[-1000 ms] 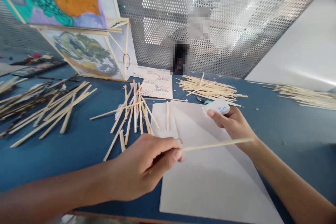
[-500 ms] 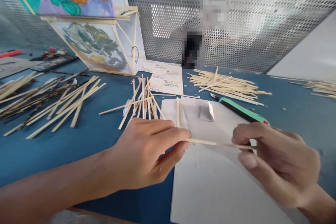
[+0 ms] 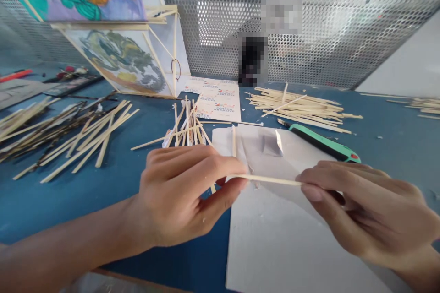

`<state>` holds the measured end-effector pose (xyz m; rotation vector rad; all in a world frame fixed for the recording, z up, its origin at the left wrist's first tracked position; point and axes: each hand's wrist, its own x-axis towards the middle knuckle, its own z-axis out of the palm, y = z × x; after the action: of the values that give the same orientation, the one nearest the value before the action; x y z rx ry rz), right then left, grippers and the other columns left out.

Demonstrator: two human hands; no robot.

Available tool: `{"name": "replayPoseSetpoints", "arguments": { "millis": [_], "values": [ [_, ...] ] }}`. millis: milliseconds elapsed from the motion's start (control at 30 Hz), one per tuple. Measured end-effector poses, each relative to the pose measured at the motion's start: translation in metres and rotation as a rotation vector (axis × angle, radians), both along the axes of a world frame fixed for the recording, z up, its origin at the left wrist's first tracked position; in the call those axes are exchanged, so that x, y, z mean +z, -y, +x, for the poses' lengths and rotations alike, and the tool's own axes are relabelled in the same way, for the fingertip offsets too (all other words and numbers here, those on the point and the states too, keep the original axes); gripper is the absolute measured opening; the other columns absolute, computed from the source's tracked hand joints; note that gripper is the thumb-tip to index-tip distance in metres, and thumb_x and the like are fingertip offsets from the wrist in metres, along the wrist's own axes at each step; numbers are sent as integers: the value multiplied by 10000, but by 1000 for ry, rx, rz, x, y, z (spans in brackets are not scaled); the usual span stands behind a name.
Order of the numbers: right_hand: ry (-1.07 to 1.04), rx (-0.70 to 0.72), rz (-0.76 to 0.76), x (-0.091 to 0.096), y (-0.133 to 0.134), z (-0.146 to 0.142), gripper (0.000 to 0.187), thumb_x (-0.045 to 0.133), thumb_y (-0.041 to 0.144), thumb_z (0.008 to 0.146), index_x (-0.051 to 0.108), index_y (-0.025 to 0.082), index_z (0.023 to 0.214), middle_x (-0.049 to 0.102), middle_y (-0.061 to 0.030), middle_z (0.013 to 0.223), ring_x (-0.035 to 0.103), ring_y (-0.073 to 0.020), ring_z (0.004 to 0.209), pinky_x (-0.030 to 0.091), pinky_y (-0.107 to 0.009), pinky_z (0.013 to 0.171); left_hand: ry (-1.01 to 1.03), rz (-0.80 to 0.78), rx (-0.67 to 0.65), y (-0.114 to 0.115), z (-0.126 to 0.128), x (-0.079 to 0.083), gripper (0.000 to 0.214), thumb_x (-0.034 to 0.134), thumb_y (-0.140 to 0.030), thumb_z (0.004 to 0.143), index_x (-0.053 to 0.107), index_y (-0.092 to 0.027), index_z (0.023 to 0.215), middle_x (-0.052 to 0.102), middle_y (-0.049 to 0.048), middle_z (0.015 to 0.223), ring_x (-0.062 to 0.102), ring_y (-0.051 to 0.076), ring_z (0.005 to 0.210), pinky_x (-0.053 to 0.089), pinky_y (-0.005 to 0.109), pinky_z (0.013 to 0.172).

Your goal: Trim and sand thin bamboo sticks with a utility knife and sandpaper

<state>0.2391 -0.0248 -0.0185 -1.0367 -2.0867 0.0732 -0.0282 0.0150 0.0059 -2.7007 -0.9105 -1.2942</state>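
A thin pale wooden stick (image 3: 273, 179) spans the gap between my hands, nearly level. My left hand (image 3: 187, 192) pinches one end of it between thumb and fingers. At the other end my right hand (image 3: 374, 210) is closed on it, thumb below and fingers above. Beneath the stick lies a white board (image 3: 275, 238) on the blue table. A short stick (image 3: 234, 142) runs along the board's far left part, and a small folded piece of shiny paper (image 3: 273, 143) rests on the board nearby.
A green and black utility knife (image 3: 323, 142) lies beyond my right hand. Piles of wooden sticks (image 3: 299, 107) lie at the back, and more sticks (image 3: 92, 135) at left. A sheet of abrasive paper (image 3: 220, 100) and painted panels (image 3: 120, 62) stand near the perforated metal screen (image 3: 213, 23).
The fingers of my right hand have closed more firmly around the stick's end. My left hand has shifted slightly left and up, with the stick raised a little.
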Motion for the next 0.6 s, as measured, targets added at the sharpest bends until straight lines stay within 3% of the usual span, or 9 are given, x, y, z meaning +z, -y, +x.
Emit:
{"name": "replayPoseSetpoints", "arguments": {
  "millis": [233, 600],
  "values": [
    [-17, -14, 36, 1, 0, 1, 190, 626, 149, 902, 653, 320, 981, 577, 37, 549, 538, -169, 441, 377, -321, 452, -9, 35, -10, 2, 0, 7, 94, 736, -172, 871, 678, -245, 869, 749, -51, 686, 687, 112, 582, 529, 225, 566],
    [75, -158, 157, 0, 3, 2, 64, 668, 256, 913, 668, 307, 952, 710, 27, 672, 605, -156, 477, 463, -320, 517, -6, 60, -17, 4, -1, 7, 115, 762, -144, 842, 684, -221, 873, 742, -47, 676, 689, 97, 595, 516, 204, 591]
  ]
}}
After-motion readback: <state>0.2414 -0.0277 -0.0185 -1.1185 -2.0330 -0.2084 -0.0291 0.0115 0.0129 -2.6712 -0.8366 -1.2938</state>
